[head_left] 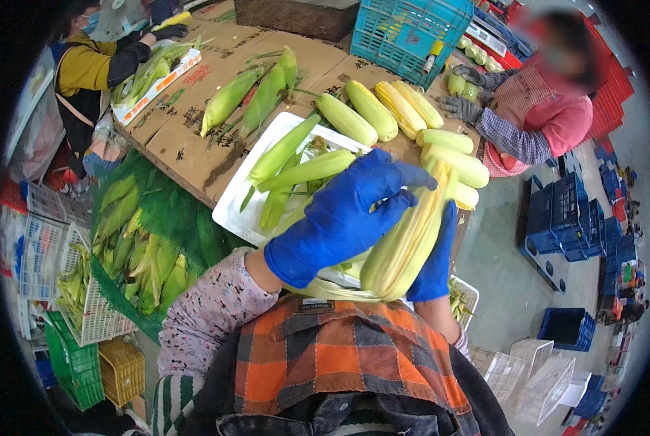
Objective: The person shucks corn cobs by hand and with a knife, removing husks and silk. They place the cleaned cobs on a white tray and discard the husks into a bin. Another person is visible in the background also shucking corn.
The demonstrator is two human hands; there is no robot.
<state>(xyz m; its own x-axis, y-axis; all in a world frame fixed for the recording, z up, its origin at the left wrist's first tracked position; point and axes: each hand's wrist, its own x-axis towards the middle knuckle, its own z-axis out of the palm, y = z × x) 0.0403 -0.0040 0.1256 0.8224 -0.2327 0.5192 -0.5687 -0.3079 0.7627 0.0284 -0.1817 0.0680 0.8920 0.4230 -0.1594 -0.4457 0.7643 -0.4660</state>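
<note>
My right hand [435, 265], in a blue glove, wraps round a partly husked ear of corn [405, 243] from its right side. The ear stands tilted up, pale husk hanging at its lower end. My left hand [350, 211], also blue-gloved, has its fingers bent together beside the ear's upper part. Whatever is between those fingertips is too hard to make out. Beneath my left hand lies a white foam tray [230, 207] with green husks and a leafy ear [285, 149]. Beyond it, several peeled ears [368, 110] lie in a row on the cardboard.
Unpeeled ears [265, 98] lie farther back on the cardboard-covered table [194, 138]. A teal crate [405, 36] stands at the far edge. Green netting with husked corn [150, 269] hangs at left. One co-worker [89, 73] works at far left, another [536, 109] at right.
</note>
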